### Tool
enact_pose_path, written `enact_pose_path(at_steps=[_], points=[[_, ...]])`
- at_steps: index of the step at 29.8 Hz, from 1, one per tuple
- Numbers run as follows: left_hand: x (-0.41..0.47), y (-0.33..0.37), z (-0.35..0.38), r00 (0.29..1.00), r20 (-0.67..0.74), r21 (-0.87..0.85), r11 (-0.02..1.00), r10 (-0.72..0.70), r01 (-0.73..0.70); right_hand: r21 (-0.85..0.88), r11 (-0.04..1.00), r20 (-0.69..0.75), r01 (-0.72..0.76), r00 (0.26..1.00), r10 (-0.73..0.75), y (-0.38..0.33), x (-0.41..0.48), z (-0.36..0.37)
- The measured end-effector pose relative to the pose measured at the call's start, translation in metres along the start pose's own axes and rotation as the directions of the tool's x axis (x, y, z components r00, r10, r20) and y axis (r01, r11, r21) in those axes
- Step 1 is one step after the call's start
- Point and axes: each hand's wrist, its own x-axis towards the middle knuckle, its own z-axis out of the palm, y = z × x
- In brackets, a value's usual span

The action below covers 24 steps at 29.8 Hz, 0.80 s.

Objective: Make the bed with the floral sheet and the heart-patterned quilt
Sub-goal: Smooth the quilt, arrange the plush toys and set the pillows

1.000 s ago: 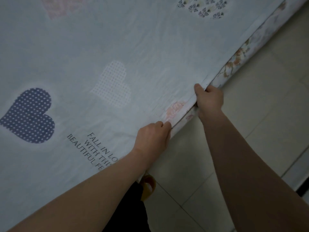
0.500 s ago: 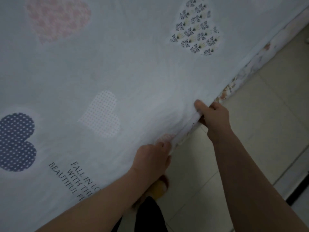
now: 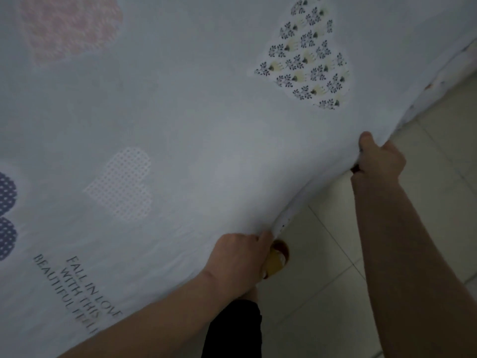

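As the heart-patterned quilt [image 3: 206, 125] fills most of my view, I log it first: pale cloth spread flat, with its free edge running diagonally from lower centre to upper right.

Left hand [image 3: 237, 259]: grips the quilt's edge at its lower end, fingers curled over the hem, knuckles up.

Right hand [image 3: 379, 161]: grips the same edge farther along. The thumb lies on top of the quilt and the fingers are curled beneath it. Between the two hands the edge bows a little and the cloth shows light creases.

Floral sheet [image 3: 438, 81]: only a narrow strip shows below the quilt's edge, beyond the right hand. It has a few faint brownish marks, too blurred for me to read the pattern.

Prints on the quilt:
- A heart of dark sprigs [image 3: 307, 58] sits up from the right hand.
- A white dotted heart [image 3: 124, 184] is near the middle.
- A navy dotted heart [image 3: 6, 215] is cut off at the far side from the hands.
- A faint pink heart [image 3: 69, 24] is at the top.
- Printed lettering [image 3: 77, 290] lies beside the left forearm; I read "FALL IN LOVE WITH THIS BEAUTIFUL", and the rest is covered.

Off the quilt's edge I see pale floor tiles [image 3: 387, 254]. A yellow-brown slipper [image 3: 277, 257] sits just below the left hand, and a black trouser leg [image 3: 232, 329] is beneath the left forearm.
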Motion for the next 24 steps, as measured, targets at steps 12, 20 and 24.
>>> enact_pose_path(at_steps=[12,20,24], points=[[0.066,0.014,-0.051,0.973,-0.229,0.119,0.991,-0.038,0.067,-0.586,0.296,0.392,0.754,0.583,-0.712,-0.025,-0.018,-0.018],[0.132,0.038,-0.039,0.964,-0.222,0.159,0.97,-0.149,0.187,-0.268,-0.313,0.933,0.911,0.164,-0.322,-0.04,0.045,-0.017],[0.132,0.051,-0.025,0.958,-0.28,0.126,0.988,-0.054,0.093,-0.198,-0.25,0.934,0.948,0.105,-0.341,-0.035,0.06,-0.038]])
